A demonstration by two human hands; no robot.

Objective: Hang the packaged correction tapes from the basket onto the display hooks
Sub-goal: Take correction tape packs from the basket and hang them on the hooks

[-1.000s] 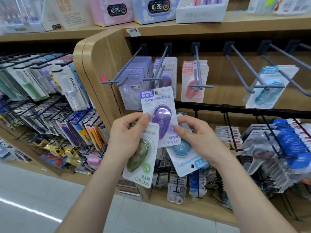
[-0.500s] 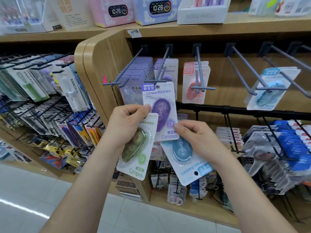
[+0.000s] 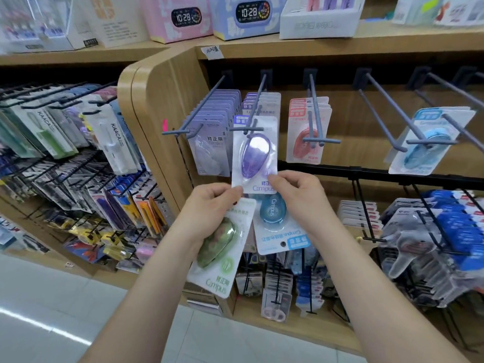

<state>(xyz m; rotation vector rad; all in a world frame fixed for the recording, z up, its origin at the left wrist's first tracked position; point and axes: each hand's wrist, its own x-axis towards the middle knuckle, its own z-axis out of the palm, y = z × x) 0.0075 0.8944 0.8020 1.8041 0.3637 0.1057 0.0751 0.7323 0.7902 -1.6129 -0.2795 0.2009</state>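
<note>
Two-handed, my left hand (image 3: pixel 209 209) and right hand (image 3: pixel 297 196) pinch the purple carded correction tape (image 3: pixel 255 153) low down, its top at the grey metal hook (image 3: pixel 259 98); left also grips a green carded tape (image 3: pixel 222 248), right a blue carded tape (image 3: pixel 279 227). Next: thread its hole onto the prong.

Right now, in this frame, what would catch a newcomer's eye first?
The purple pack is held up at centre with its top at the front end of a grey hook. The left hand and right hand pinch its lower corners. Below it, the left hand also holds a green pack and the right hand an upside-down blue pack. On the top shelf, a pink clock box and a blue clock box read 10:28.
</note>
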